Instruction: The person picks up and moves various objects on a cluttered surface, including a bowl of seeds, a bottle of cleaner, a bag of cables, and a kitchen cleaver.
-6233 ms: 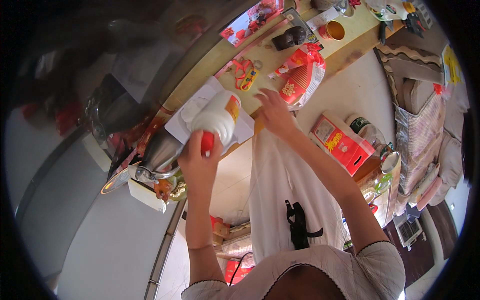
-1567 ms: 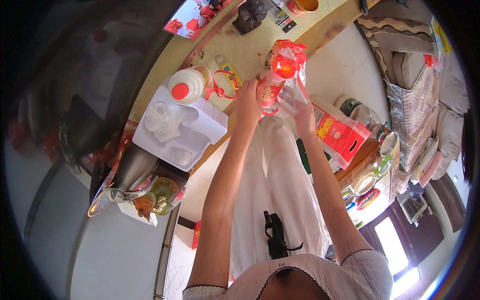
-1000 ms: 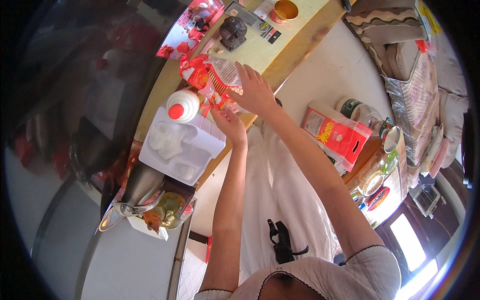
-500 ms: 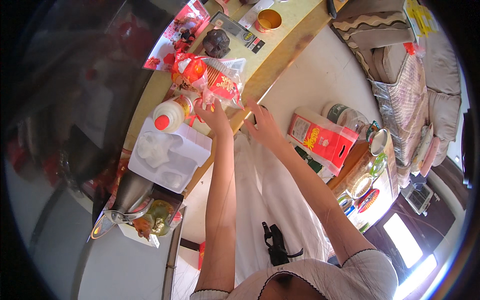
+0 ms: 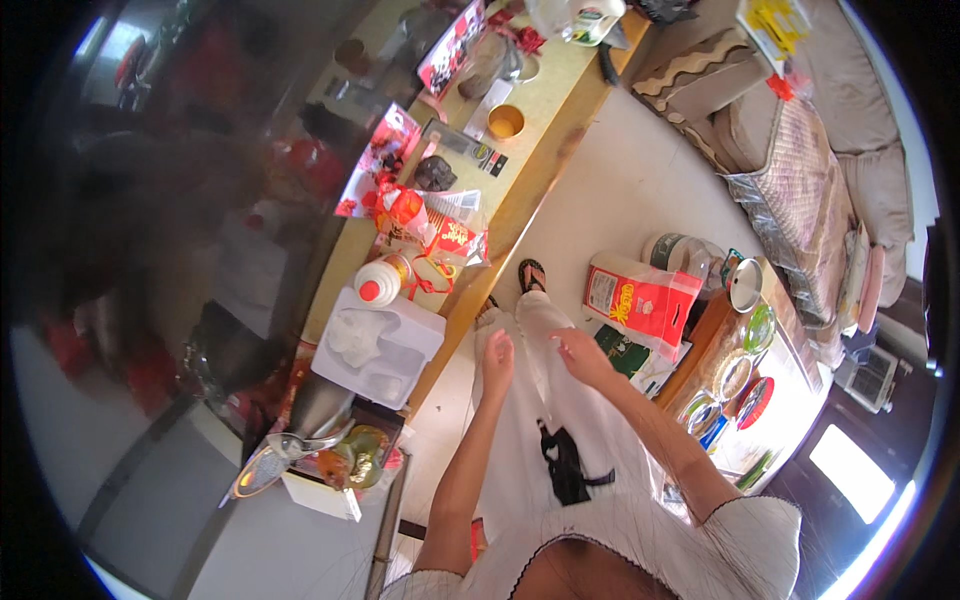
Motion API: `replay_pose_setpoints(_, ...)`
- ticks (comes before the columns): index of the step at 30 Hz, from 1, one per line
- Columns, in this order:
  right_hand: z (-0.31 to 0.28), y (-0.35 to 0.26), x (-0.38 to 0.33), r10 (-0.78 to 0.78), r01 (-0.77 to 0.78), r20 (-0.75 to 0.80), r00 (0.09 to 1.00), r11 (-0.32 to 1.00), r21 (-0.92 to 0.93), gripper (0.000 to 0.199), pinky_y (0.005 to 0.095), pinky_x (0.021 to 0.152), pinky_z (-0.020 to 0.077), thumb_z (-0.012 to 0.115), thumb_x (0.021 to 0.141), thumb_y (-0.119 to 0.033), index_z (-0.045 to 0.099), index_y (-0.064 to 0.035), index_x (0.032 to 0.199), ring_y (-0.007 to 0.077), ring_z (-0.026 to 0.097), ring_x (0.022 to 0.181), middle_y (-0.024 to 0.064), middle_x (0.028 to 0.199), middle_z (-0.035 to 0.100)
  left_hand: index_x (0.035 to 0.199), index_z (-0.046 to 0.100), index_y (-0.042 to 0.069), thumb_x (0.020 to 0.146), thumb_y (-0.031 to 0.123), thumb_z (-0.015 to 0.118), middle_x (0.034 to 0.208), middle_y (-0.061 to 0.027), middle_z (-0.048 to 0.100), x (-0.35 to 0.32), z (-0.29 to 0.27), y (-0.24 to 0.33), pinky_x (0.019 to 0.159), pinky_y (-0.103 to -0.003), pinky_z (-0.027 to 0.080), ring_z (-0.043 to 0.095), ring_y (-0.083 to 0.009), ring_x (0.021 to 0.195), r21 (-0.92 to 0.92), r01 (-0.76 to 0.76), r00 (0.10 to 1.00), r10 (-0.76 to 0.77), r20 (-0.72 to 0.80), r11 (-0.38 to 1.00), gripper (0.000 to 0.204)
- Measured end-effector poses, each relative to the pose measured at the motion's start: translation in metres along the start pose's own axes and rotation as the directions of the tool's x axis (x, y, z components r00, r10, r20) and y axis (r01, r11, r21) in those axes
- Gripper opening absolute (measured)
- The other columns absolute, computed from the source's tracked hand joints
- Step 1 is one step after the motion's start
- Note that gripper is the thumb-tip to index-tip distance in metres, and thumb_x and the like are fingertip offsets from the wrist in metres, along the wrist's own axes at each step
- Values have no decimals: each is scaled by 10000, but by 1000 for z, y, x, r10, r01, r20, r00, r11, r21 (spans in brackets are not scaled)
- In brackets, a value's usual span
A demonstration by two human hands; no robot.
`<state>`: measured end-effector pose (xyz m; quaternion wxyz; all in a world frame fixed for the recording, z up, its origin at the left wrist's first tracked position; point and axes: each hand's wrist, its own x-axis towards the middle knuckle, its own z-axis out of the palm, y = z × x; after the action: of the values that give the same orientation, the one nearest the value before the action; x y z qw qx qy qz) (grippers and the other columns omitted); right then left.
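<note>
two hands (image 5: 497, 364) released, apart; one red packet (image 5: 452, 240), one white bottle (image 5: 383, 281), one tray (image 5: 414, 335).

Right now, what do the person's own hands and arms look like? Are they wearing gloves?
No gloves: the left hand and right hand are bare. The forearms are uncovered too. The sleeves are short and whitish, with thin, dark, wavy trim.

A bottle (image 5: 383, 279) sits between tray (image 5: 402, 347) and bag (image 5: 450, 238) on the counter (image 5: 550, 92).
</note>
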<state>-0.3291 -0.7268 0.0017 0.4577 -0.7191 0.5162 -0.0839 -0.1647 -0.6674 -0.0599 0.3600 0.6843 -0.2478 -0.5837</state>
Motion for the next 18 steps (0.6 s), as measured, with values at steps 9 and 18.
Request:
replay_pose_setpoints(9,-93,96,-85,264,-319,-397,879,944,-78,74,363,622,393,469,691,-70,517,-13,694,288,497,718,145,709,520,1080,385,25,748,163,449,688,-206,545,-5,-66,79,587,-417,423,538,-337,659,837,-137,971,-94,218,530,365)
replay_pose_setpoints(18,-117,207,-123,687,-693,92,720,714,98,140,359,590,395,420,730,-132,506,-22,727,267,511,696,147,709,524,1234,153,108,681,2,429,837,-228,520,38,2,160,607,-437,406,505,-375,682,896,3,996,-79,36,445,627)
